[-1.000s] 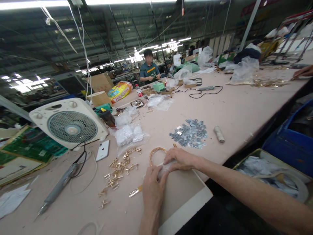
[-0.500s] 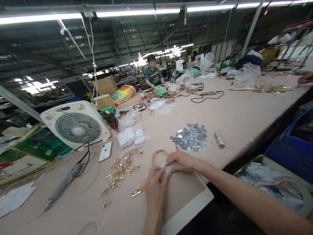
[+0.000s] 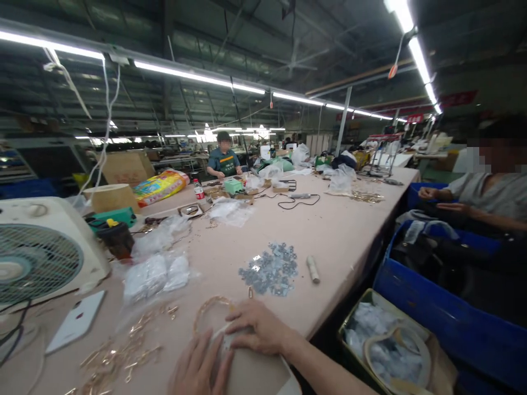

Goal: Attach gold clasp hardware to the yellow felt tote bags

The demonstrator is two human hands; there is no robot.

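Observation:
Just in front of me on the table, both of my hands are on a small pale flat piece (image 3: 228, 341). My left hand (image 3: 201, 366) holds it from the near left, fingers long and close together. From the right, my right hand (image 3: 257, 328) bends its fingers and thumb over the same piece, which is mostly covered. A braided gold-coloured loop (image 3: 201, 310) curves out beyond the hands. Past my right fingers lies a small gold-coloured metal fitting (image 3: 250, 292). Under my hands is a larger beige sheet (image 3: 251, 372) at the table edge.
Flat grey metal plates (image 3: 274, 269) lie in a pile ahead, beside a pale roll (image 3: 313, 269). Gold-coloured fittings (image 3: 123, 351), a phone (image 3: 77, 321) and a fan (image 3: 37, 247) are on the left. Blue bins (image 3: 415, 291) and a seated person (image 3: 486, 197) are at right.
The view has swung right and tilted up, bringing the person and bins at right into sight. Both hands stay on the pale piece; the left fingers look straighter.

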